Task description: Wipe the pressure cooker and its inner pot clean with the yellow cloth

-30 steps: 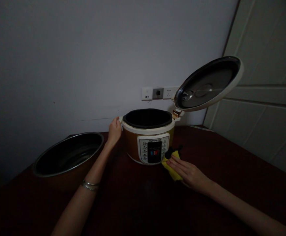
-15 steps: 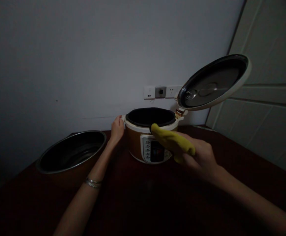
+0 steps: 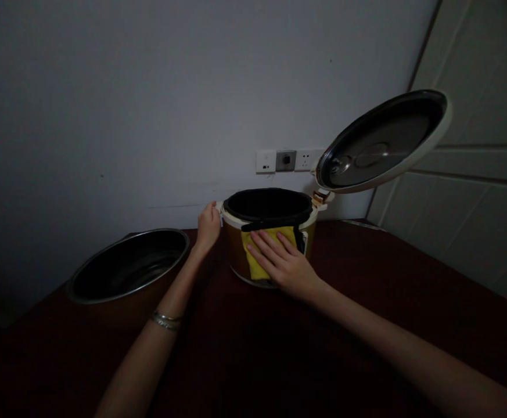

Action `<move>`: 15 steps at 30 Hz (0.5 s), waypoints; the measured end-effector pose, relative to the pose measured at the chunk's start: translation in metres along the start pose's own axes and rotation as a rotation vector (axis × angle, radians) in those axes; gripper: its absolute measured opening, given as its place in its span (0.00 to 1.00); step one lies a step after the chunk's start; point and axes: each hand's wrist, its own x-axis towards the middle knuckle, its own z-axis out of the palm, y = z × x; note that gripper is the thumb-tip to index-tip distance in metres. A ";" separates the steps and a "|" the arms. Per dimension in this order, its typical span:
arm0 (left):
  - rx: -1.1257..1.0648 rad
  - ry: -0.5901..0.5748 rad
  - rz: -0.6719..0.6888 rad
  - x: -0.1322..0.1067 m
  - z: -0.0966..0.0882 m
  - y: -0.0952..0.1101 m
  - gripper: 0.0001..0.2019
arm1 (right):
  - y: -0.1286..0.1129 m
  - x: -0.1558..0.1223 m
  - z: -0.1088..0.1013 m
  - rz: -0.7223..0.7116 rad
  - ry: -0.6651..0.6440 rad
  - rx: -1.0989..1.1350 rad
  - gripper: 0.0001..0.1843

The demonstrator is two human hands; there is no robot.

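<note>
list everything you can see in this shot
gold-brown electric pressure cooker with white rim: 1, gold-brown and white, on the table by the wall
round steel-lined lid with white edge: 1, silver and white, hinged open at the cooker's back right
round metal pot: 1, silver inside, on the table left of the cooker
yellow cloth: 1, yellow, against the cooker's front
wall socket panel: 1, white and grey, on the wall behind the cooker
white panelled door: 1, white, at right
dark red tabletop: 1, dark red, under everything
silver bangle: 1, silver, on the left wrist
left hand: 1, holding the cooker's white rim
right hand: 1, flat on the cloth
</note>
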 end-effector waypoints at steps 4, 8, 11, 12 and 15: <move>0.014 -0.002 0.004 0.000 0.001 -0.002 0.21 | -0.009 -0.023 0.011 -0.085 -0.093 0.043 0.29; 0.011 -0.006 0.007 0.001 0.002 -0.003 0.21 | -0.023 -0.047 0.027 -0.135 -0.195 0.119 0.28; -0.010 0.010 0.005 0.001 0.002 -0.003 0.19 | -0.032 -0.061 0.034 -0.129 -0.231 0.199 0.28; -0.012 0.015 0.003 0.002 0.002 -0.003 0.19 | -0.034 -0.065 0.034 -0.119 -0.245 0.229 0.28; -0.005 0.011 0.000 0.002 0.002 -0.003 0.19 | -0.039 -0.077 0.031 -0.076 -0.328 0.332 0.29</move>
